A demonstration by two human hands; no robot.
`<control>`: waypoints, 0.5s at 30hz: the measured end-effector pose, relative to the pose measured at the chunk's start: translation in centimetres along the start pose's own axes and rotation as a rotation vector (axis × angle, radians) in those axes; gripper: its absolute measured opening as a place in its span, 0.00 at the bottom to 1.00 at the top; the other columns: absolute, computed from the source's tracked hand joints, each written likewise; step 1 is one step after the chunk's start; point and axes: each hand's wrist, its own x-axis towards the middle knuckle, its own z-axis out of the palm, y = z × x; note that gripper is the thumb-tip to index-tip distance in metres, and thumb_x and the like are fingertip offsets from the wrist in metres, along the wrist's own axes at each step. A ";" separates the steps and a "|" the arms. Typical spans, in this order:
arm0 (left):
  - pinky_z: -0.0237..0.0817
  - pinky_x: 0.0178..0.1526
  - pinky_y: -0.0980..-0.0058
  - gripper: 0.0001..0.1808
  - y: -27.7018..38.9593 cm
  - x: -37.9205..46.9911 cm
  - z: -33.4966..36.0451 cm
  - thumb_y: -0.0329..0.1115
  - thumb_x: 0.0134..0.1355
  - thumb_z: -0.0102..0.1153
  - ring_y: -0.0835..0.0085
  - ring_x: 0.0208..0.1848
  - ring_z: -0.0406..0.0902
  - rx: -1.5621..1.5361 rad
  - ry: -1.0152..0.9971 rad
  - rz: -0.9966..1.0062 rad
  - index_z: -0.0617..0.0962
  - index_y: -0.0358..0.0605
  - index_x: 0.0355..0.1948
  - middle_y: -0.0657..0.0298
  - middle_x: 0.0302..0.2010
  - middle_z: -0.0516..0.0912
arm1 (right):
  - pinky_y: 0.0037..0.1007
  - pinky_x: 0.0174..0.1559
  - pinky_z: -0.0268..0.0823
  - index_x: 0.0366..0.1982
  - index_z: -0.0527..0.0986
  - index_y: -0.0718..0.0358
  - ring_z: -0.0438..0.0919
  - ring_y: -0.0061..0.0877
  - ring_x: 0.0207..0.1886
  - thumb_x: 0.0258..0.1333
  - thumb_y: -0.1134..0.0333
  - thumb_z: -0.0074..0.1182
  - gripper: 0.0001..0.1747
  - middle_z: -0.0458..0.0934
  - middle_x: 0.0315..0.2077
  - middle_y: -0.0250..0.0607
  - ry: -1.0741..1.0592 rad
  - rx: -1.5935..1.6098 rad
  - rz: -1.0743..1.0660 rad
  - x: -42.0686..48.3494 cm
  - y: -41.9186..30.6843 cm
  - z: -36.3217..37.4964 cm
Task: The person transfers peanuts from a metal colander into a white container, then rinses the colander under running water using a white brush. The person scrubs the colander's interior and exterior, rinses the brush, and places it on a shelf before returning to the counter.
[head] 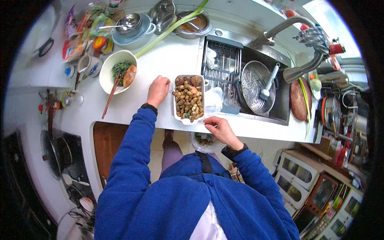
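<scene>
A white rectangular dish (177, 117) of unshelled peanuts (189, 100) stands on the white counter (163, 64) before me, with several round brown items at its far end. My left hand (159, 90) rests just left of the dish, fingers curled; whether anything lies between them I cannot tell. Near the dish's lower right corner, at the counter's front edge, is my right hand (221, 130), thumb and forefinger close together; any small thing there is too unclear to see. A cream bowl (103, 72) with leafy greens, a browned piece of food and wooden chopsticks (110, 99) stands farther left.
The sink (282, 112) at the right holds a drying rack (223, 76), a steel colander (250, 87) and a brush (267, 87). A long green onion (168, 31) lies across the back near stacked bowls (135, 37). Below the counter edge is a bag-lined bin (207, 144).
</scene>
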 end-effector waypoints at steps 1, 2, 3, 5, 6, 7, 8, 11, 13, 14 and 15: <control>0.71 0.46 0.64 0.07 0.0 0.0 -0.3 0.28 0.56 0.60 0.57 0.42 0.78 -0.057 -0.021 -0.033 0.81 0.42 0.36 0.55 0.37 0.79 | 0.29 0.40 0.72 0.41 0.79 0.69 0.80 0.28 0.35 0.56 0.70 0.58 0.13 0.83 0.34 0.45 -0.038 0.021 -0.031 0.2 -0.6 1.0; 0.72 0.39 0.70 0.07 0.1 -0.2 -0.6 0.28 0.57 0.60 0.65 0.34 0.81 -0.180 0.053 -0.022 0.81 0.39 0.37 0.57 0.34 0.81 | 0.30 0.41 0.72 0.41 0.80 0.69 0.80 0.30 0.36 0.55 0.71 0.57 0.12 0.82 0.34 0.47 -0.052 0.012 -0.022 0.6 -1.1 1.9; 0.72 0.38 0.72 0.07 0.3 -0.4 -0.9 0.29 0.58 0.60 0.68 0.33 0.80 -0.270 0.107 -0.039 0.81 0.39 0.37 0.58 0.34 0.81 | 0.29 0.42 0.72 0.42 0.79 0.69 0.79 0.27 0.36 0.58 0.72 0.55 0.11 0.81 0.37 0.43 -0.092 -0.050 -0.015 1.0 -1.5 2.7; 0.72 0.37 0.75 0.08 1.2 -1.1 -1.2 0.29 0.58 0.61 0.73 0.32 0.80 -0.436 0.169 -0.134 0.81 0.38 0.38 0.59 0.34 0.82 | 0.30 0.42 0.72 0.42 0.79 0.68 0.80 0.31 0.37 0.56 0.73 0.55 0.12 0.81 0.36 0.46 -0.075 -0.155 -0.054 1.9 -2.2 3.8; 0.71 0.36 0.77 0.10 1.7 -1.5 -1.3 0.30 0.58 0.61 0.76 0.31 0.78 -0.519 0.145 -0.161 0.80 0.37 0.39 0.61 0.34 0.83 | 0.30 0.42 0.71 0.42 0.79 0.68 0.80 0.32 0.37 0.56 0.74 0.55 0.12 0.81 0.35 0.47 -0.040 -0.152 -0.083 2.3 -2.5 4.3; 0.72 0.36 0.77 0.10 2.3 -2.0 -1.3 0.30 0.57 0.62 0.75 0.31 0.80 -0.551 0.090 -0.187 0.80 0.36 0.38 0.59 0.34 0.82 | 0.30 0.42 0.71 0.41 0.79 0.69 0.81 0.34 0.37 0.55 0.74 0.55 0.12 0.81 0.35 0.48 -0.008 -0.163 -0.091 2.7 -2.8 4.6; 0.73 0.36 0.75 0.09 3.0 -2.3 -1.2 0.30 0.56 0.62 0.72 0.30 0.80 -0.554 0.080 -0.162 0.81 0.37 0.37 0.58 0.34 0.82 | 0.29 0.44 0.71 0.44 0.78 0.68 0.80 0.33 0.39 0.55 0.75 0.55 0.14 0.80 0.36 0.46 0.010 -0.151 -0.032 3.0 -3.1 4.9; 0.73 0.37 0.73 0.09 4.6 -2.8 -1.2 0.29 0.56 0.61 0.69 0.32 0.81 -0.568 0.020 -0.086 0.80 0.37 0.37 0.56 0.35 0.81 | 0.28 0.45 0.71 0.48 0.76 0.68 0.79 0.31 0.43 0.56 0.76 0.54 0.17 0.79 0.39 0.45 0.190 -0.105 -0.165 3.4 -3.9 5.7; 0.73 0.38 0.72 0.09 5.5 -2.6 -1.3 0.29 0.56 0.61 0.68 0.33 0.81 -0.583 -0.014 0.012 0.80 0.37 0.38 0.55 0.36 0.81 | 0.29 0.47 0.71 0.50 0.75 0.67 0.79 0.33 0.44 0.55 0.76 0.53 0.18 0.79 0.44 0.47 0.208 0.062 -0.072 3.4 -4.1 5.9; 0.73 0.42 0.75 0.10 5.8 -2.3 -1.4 0.27 0.58 0.57 0.70 0.38 0.82 -0.592 -0.087 0.070 0.80 0.35 0.41 0.57 0.38 0.81 | 0.28 0.47 0.71 0.49 0.75 0.67 0.79 0.31 0.44 0.56 0.76 0.53 0.18 0.79 0.44 0.45 0.237 0.115 -0.076 3.3 -4.1 6.0; 0.73 0.42 0.74 0.10 6.2 -2.0 -1.5 0.26 0.58 0.56 0.70 0.39 0.82 -0.581 -0.100 0.132 0.80 0.35 0.41 0.57 0.38 0.81 | 0.26 0.46 0.71 0.49 0.75 0.67 0.79 0.28 0.43 0.57 0.75 0.53 0.17 0.80 0.44 0.44 0.267 0.169 -0.093 3.2 -3.9 6.1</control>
